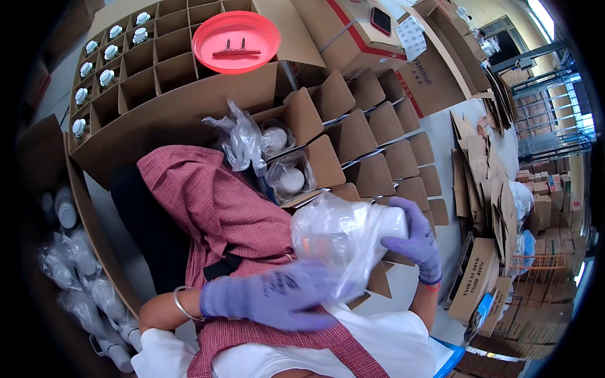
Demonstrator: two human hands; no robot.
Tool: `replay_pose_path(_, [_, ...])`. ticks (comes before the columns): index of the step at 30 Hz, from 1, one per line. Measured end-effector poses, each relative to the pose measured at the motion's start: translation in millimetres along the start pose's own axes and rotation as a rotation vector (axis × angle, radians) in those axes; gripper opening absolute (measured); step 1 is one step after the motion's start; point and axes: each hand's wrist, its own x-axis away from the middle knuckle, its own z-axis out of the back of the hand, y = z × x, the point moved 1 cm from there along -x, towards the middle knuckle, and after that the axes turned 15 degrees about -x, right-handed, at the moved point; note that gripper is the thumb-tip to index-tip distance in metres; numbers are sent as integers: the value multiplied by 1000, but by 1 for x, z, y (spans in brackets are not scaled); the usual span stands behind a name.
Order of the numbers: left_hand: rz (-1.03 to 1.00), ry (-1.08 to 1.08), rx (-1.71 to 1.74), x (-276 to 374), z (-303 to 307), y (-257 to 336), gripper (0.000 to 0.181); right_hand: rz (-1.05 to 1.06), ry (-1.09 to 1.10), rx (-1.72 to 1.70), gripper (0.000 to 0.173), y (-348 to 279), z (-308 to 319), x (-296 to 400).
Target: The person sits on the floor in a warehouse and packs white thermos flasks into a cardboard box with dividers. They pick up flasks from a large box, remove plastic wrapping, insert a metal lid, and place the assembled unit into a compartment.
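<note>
My right hand (416, 238), in a purple glove, grips the white end of a flask (350, 231) wrapped in a clear plastic bag. Blurred, my left hand (283, 293) in a matching glove lies along the near side of the bag with its fingers apart; whether it touches the plastic I cannot tell. Beyond the flask stand open cartons (326, 160) with raised flaps. One of them holds bagged items with white round tops (292, 180). A loose plastic bag (241, 134) hangs over its edge. My lap is covered by a red checked apron (212, 198).
A divided carton (175, 94) with several white-capped bottles (106, 77) stands at the upper left, a red plastic basin (236, 42) on it. A phone (381, 21) rests on a taped box. Bagged white flasks (85, 255) lie at the left; flattened cardboard (487, 184) leans at the right.
</note>
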Motion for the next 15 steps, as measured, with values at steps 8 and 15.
replay_pose_path(8, [618, 147, -265, 108, 104, -10, 52, 136, -99, 491, 80, 38, -35, -34])
replay_pose_path(15, [872, 420, -231, 159, 125, -3, 50, -202, 7, 707, 89, 113, -102, -62])
